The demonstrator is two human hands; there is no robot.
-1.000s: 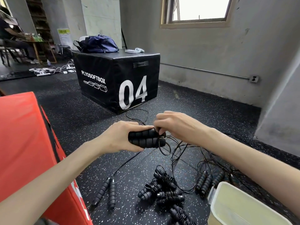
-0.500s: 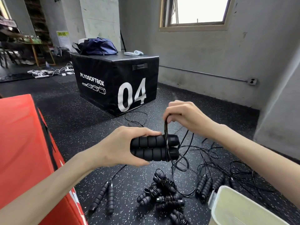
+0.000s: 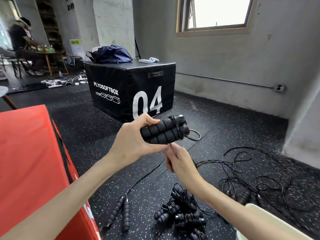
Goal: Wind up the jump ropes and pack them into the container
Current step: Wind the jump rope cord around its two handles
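Nearest, bottom right: corner of the pale container, only its rim in view, on the floor. Just left of it, a pile of wound ropes, cord coiled round their black handles. Further left, two loose handles lie side by side next to the red box, their cord running up toward the hands. Right of the pile, a tangle of loose cord spreads over the floor; more handles there are blurred.

Mid-frame: right hand sits below the held handles, fingertips pinching the thin black cord right under them. Left hand is wrapped around a pair of black foam handles, held together side by side, tilted up to the right. A few turns of cord sit near their cap end, and a small loop sticks out to the right.

Behind: black box marked PLYOSOFTBOX 04, a blue bag and small white items on top. Window in the grey wall. Far left, a person at a table, blurred.
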